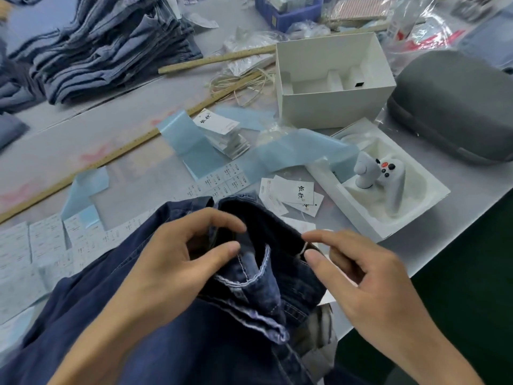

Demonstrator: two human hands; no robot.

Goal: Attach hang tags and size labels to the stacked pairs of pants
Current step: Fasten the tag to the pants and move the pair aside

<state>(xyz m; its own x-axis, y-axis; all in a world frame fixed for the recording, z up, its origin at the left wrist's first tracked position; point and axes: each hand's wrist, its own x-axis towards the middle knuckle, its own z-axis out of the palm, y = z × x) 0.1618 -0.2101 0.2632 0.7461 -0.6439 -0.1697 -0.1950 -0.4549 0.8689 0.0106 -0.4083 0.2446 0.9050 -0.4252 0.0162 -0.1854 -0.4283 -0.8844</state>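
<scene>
Item, nearest: one pair of dark blue jeans (138, 315), lying at the near edge of the grey table (455, 207), waistband opened upward, pale stitched fly showing.

Left hand (166, 262): on the waistband, thumb and forefinger curled round the denim at the inner edge of the opening.

Right hand (361, 270): at the opposite side of the waistband, thumb and forefinger pinching what seems to be a pale string (303, 249); motion blur leaves this uncertain.

Loose hang tags (291, 194): white cards with black characters, just beyond the jeans.

Stack of hang tags (227, 134): farther back, resting on blue backing strips (294, 152).

Size label sheets (41, 245): white, printed, spread to the left of the jeans.

Stacked jeans (111, 48): folded pile, far left.

Wooden rulers (83, 173): two, lying diagonally.

White box (333, 81): open, behind the tags.

White tray (388, 201): right of the tags, holding white controllers (380, 173).

Grey case (458, 107): far right.
</scene>
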